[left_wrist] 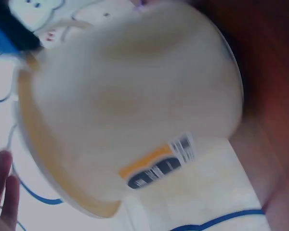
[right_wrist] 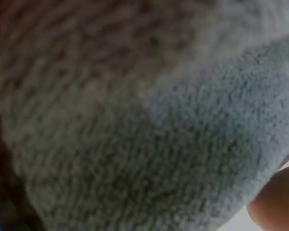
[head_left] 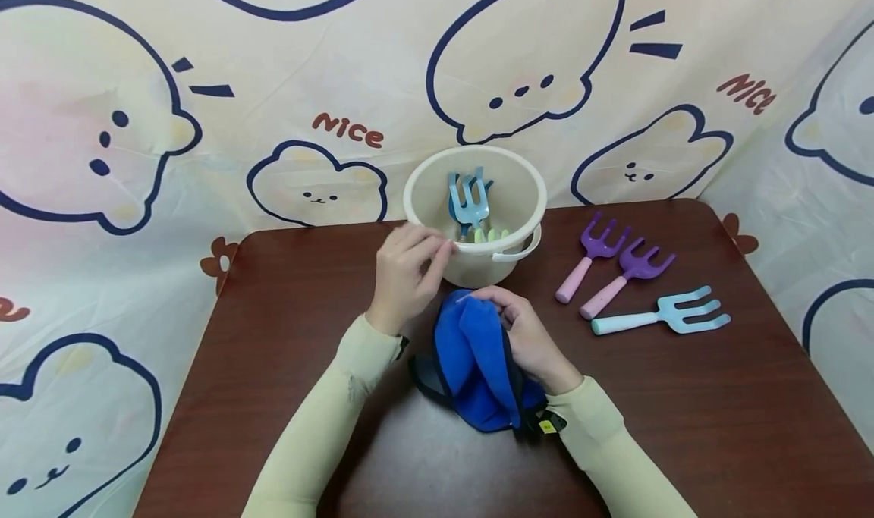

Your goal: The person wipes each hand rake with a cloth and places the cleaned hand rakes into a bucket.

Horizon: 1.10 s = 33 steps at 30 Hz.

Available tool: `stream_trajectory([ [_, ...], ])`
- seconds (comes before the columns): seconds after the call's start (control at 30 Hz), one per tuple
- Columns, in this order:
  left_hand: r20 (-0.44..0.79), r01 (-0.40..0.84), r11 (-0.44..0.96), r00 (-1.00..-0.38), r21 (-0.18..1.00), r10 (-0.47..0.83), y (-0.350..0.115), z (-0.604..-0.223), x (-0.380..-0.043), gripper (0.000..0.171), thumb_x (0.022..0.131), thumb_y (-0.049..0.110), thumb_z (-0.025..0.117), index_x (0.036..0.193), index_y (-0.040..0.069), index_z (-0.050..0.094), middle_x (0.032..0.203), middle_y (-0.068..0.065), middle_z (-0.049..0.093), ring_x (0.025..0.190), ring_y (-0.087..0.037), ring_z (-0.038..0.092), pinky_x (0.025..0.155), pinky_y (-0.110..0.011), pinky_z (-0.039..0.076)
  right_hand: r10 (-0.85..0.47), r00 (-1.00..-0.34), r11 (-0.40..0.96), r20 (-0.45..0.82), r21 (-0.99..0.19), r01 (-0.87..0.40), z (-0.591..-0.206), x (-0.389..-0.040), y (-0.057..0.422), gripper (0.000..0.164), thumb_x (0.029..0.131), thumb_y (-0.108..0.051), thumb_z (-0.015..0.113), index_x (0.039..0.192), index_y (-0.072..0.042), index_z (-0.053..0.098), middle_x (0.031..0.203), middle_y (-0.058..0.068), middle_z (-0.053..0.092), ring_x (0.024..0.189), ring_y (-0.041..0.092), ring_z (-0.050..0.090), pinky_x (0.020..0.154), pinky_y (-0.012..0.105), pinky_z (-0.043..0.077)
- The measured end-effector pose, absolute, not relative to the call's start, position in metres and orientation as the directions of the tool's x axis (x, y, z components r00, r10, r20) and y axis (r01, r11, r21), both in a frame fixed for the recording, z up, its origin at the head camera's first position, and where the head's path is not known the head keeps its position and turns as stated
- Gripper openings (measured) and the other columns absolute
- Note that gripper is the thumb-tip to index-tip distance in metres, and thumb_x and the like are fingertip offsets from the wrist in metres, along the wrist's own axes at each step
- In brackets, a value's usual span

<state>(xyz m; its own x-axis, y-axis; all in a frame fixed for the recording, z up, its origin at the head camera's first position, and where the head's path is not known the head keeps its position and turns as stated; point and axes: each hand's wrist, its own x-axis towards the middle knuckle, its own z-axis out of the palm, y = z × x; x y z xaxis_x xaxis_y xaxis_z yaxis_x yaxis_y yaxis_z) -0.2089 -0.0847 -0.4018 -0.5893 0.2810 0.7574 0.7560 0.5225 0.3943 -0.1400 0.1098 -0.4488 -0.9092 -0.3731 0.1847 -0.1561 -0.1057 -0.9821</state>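
My right hand point(head_left: 536, 340) pinches the top of a blue cloth point(head_left: 478, 359) with dark edging, which hangs in folds over the table. The cloth's grey fuzzy side point(right_wrist: 159, 144) fills most of the right wrist view, with a fingertip point(right_wrist: 277, 199) at the lower right. Beside the rim of a cream plastic bucket point(head_left: 478, 268) is my left hand point(head_left: 406, 271), slightly blurred. Its fingers point(left_wrist: 0, 180) look extended and hold nothing in the left wrist view. Inside the bucket stand light blue hand forks point(head_left: 471, 205) and pale green tines point(head_left: 490, 236).
Two purple hand forks with pink handles, one nearer the bucket point(head_left: 594, 249) and one beside it point(head_left: 635, 268), lie right of the bucket. A light blue hand fork point(head_left: 672, 313) lies in front of them. A printed curtain point(head_left: 307, 70) hangs behind the brown table point(head_left: 273, 336).
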Motion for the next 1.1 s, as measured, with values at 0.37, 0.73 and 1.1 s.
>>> stream_trajectory([
  [0.37,0.065,0.299,0.321,-0.815,0.899,0.576,-0.102,-0.439,-0.164,0.048,0.100,0.036,0.054,0.143,0.019,0.041,0.138,-0.003,0.056,0.120,-0.013,0.054,0.104,-0.051,0.046,-0.357,-0.895,-0.056,0.269,-0.962,-0.267,-0.438,-0.133,0.113,0.046,0.095,-0.004,0.059,0.139,-0.012,0.050,0.125,0.018,0.063,0.117,0.024,0.057,0.098,0.035,0.051],
  [0.73,-0.214,-0.178,0.121,-0.862,0.977,0.459,-0.141,-0.447,-0.173,0.032,0.100,0.036,0.053,0.101,0.006,0.066,0.086,0.000,0.072,0.082,-0.026,0.068,0.077,-0.035,0.058,-0.306,-0.932,0.055,0.195,-0.974,-0.221,-0.428,-0.144,0.135,0.038,0.095,0.003,0.055,0.131,-0.010,0.058,0.119,0.016,0.068,0.103,0.023,0.065,0.090,0.031,0.057],
  [1.1,-0.214,-0.194,0.092,-0.885,0.977,0.413,-0.149,-0.447,-0.176,0.032,0.094,0.037,0.063,0.103,0.007,0.065,0.091,-0.002,0.072,0.090,-0.030,0.067,0.081,-0.036,0.057,0.186,-0.922,0.780,0.339,-0.622,-0.072,-0.427,-0.162,0.235,0.025,0.092,-0.023,0.063,0.111,-0.008,0.070,0.094,0.013,0.071,0.069,0.023,0.060,0.051,0.032,0.046],
])
